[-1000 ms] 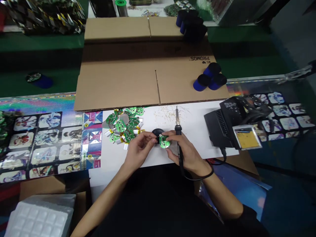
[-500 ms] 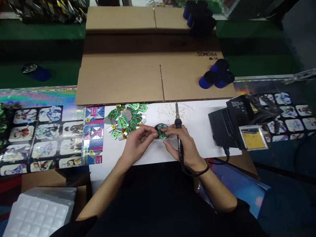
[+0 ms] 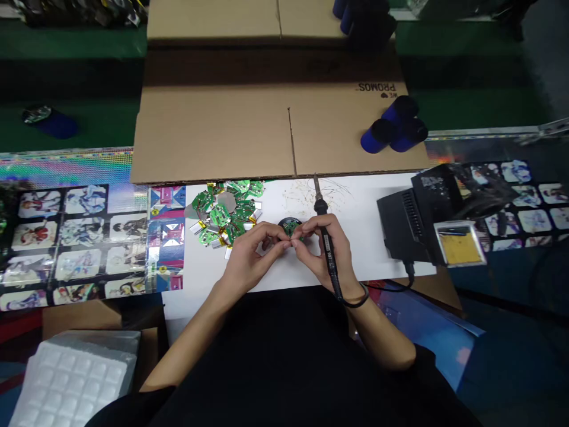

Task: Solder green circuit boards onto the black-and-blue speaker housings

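A small green circuit board sits in a round black holder on the white work surface. At its near edge, my left hand is closed in a pinch, thumb and forefinger together. What those fingertips hold is too small to make out. My right hand carries a soldering iron, its tip pointing away toward the cardboard. The thumb and forefinger of that hand also meet in a pinch, touching or nearly touching the left fingertips. My fingers cover part of the board.
Left of the hands lies a pile of green circuit boards with silver battery cells. A black soldering station and a yellow sponge tray stand at right. Behind are a cardboard sheet and several blue cylinders. Wire scraps lie near the iron.
My right thumb and forefinger have come together and moved left to meet the left fingertips. The soldering iron now leans more to the left at its tip. The whole view has shifted slightly.
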Motion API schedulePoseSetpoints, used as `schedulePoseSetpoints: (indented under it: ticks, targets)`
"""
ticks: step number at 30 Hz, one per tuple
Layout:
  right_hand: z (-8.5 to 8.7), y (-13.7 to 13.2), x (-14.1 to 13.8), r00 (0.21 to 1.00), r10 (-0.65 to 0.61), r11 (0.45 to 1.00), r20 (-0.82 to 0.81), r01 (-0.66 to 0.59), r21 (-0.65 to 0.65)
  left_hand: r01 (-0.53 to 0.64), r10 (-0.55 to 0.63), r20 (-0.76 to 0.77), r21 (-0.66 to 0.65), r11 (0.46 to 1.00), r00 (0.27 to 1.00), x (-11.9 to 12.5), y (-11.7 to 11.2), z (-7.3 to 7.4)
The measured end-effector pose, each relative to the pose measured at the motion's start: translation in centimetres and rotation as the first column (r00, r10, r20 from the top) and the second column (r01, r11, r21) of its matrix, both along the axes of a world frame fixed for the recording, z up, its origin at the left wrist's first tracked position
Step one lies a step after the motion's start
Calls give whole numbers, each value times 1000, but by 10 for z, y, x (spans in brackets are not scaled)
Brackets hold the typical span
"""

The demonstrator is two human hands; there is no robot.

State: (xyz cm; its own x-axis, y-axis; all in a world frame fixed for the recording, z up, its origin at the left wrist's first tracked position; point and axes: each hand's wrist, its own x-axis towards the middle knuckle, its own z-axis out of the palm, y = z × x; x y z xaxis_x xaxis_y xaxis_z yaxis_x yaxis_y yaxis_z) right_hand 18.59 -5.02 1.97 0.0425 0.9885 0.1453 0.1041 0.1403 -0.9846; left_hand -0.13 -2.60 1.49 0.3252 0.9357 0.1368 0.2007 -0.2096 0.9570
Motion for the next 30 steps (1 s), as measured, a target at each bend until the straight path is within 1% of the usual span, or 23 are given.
schedulePoseSetpoints:
  ticks: [3,7,12,14,16,20,22,24,25,27,29,30]
  targets:
    - [0,1,1,1000,22,1000,-18,-22,5,1,0,-15,19,1000,1000,0,1,0]
    - [0,2,1,998,15,1000,-56,-16,-19,-11,11,-2,43,999,1000,2,1,0]
    - [-1,2,2,997,-32,999,-70,30,-29,-29,30,-21,68,997,999,3,2,3]
    - [-2,2,2,997,-59,998,-56,57,-23,-32,32,9,56,998,999,3,2,4]
    - [-2,2,2,996,-72,997,-53,71,-22,-44,43,73,7,999,996,5,2,2]
    - [0,3,-1,997,-64,997,-53,62,-36,-50,82,210,-155,987,974,7,0,-3]
    - [1,2,-2,998,-59,998,-38,58,-31,-47,100,238,-219,975,966,7,-2,-3]
    - [1,2,-1,999,-34,999,-7,34,-2,-37,93,224,-242,970,970,6,-3,-2]
    - [1,2,1,1000,-5,1000,16,5,22,-29,77,203,-229,973,976,6,-3,-1]
    - [-2,1,9,992,68,992,108,-79,96,-34,52,126,-143,989,991,4,-1,1]
    - [-5,1,19,956,108,972,271,-159,174,-45,45,21,5,999,999,3,1,1]
    - [-6,2,25,926,108,960,361,-191,203,-43,46,-34,86,995,998,3,2,1]
